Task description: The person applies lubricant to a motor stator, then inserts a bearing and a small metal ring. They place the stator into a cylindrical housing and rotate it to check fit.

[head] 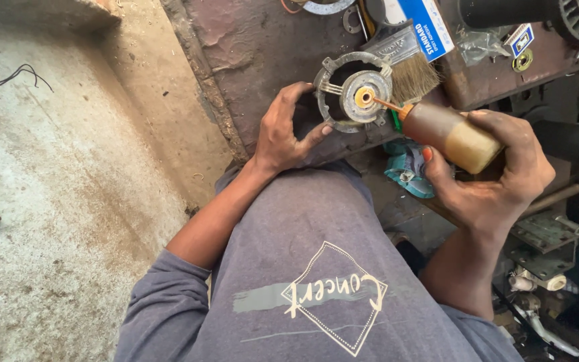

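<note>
Position: round metal motor end-cover (353, 90) lies on the rusty tabletop (249, 60), at its near edge.
Left hand (283, 131): its grip curls around the cover's rim, fingers over the far side, thumb under the near side.
Right hand (497, 171): grip closed around a brown oil bottle (450, 133), tilted, its thin nozzle touching the brass bush at the cover's centre.
Progress: seemingly mid-oiling; nozzle already at the bush, and no other part is fitted to the cover yet.
Nearby: paintbrush (413, 75) just behind the cover, blue box (427, 25) beyond.
Unclear: whether oil flows; the bottle's base is hidden by the palm; right-side parts are cut off.
</note>
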